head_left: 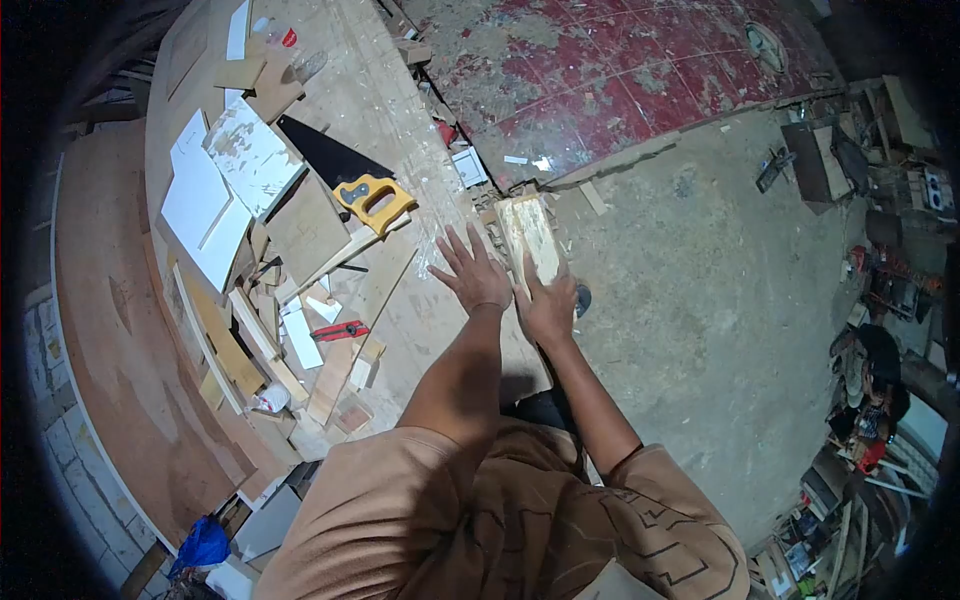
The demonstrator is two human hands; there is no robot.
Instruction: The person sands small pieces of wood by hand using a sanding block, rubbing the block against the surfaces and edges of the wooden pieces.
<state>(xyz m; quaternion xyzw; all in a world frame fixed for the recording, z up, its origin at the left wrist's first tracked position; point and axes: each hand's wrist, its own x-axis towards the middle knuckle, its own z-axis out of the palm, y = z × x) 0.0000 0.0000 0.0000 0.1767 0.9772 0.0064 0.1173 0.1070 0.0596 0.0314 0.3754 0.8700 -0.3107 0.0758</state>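
My left hand (468, 272) lies with fingers spread near the right edge of the wooden workbench (400, 315), holding nothing. Just right of it, my right hand (548, 308) grips the near end of a pale, rough wooden block (530, 232), its index finger stretched along the top. The block sits at the bench's edge; its underside is hidden. Beyond my left hand lies a handsaw (375, 200) with a yellow handle and dark blade. A red utility knife (340, 331) rests to the left among wood offcuts.
White panels (205, 210) and wood strips (265, 345) cover the bench's left side. A plastic bottle (305, 65) lies at the far end. Right of the bench is a concrete floor (690, 290), with red tiles (620, 60) beyond. Clutter lines the far right.
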